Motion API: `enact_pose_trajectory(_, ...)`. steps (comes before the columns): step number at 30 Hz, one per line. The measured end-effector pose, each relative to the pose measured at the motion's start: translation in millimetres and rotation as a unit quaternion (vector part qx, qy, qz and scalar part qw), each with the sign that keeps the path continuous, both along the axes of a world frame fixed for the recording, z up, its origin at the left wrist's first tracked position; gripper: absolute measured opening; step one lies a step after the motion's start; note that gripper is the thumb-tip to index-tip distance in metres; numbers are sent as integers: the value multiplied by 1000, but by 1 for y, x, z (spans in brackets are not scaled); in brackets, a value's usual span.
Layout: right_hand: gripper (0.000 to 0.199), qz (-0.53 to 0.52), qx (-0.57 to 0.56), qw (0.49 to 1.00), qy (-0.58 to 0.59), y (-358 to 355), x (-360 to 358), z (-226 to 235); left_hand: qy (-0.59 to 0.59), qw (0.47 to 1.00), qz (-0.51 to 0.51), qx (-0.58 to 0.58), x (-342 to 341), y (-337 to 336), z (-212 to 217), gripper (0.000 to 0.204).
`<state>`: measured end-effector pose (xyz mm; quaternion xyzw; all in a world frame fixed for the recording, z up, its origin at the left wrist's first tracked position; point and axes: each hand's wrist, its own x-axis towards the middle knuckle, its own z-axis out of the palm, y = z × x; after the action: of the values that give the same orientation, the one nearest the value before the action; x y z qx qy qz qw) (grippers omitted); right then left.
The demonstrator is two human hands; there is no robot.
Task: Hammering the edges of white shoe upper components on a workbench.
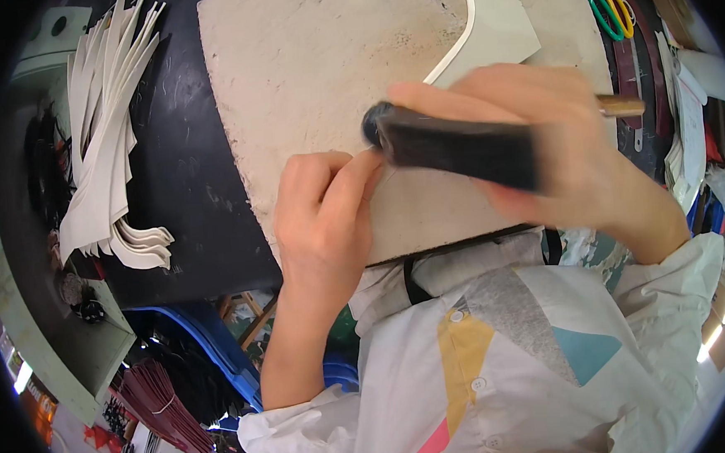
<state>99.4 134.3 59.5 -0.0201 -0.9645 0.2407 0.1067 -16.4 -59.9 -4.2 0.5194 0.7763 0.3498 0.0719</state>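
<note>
My right hand (548, 132), blurred by motion, is wrapped round a black hammer (457, 142); a brown stub, perhaps its handle, sticks out past the hand. The hammer's rounded dark end is right at the fingertips of my left hand (324, 208). Those left fingers are pressed together low on the pale board (304, 80); what they pinch is hidden. Partly under my right hand lies an off-white flat piece of sheet material (500, 31), with a raised, curved white edge running down toward my fingers.
A bundle of off-white strips (112, 134) lies on the black tabletop (186, 187) at left. Green and yellow loops (606, 4) are at the far right. Below the table's left side stand a blue bin (203, 336) and tied dark red strips (162, 405).
</note>
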Motion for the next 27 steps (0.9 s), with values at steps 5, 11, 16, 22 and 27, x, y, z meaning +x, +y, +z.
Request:
enact_pose_trajectory(5, 46, -26, 33, 999, 25, 9, -8, -8, 23, 999, -17, 37, 0, 0, -4, 34)
enact_pose_trajectory(11, 50, -19, 38, 999, 27, 15, 6, -21, -13, 999, -6, 33, -4, 11, 0, 23)
enact_pose_trajectory(16, 49, -44, 71, 994, 71, 10, 1, -8, 9, 999, -26, 36, -7, 19, -3, 22)
enact_pose_trajectory(22, 55, -35, 82, 994, 57, 6, -5, -9, 19, 999, -5, 27, 0, 8, -5, 43)
enact_pose_trajectory(27, 62, 2, 89, 996, 31, 7, -5, -14, 10, 1000, -9, -14, 1, -3, 3, 43)
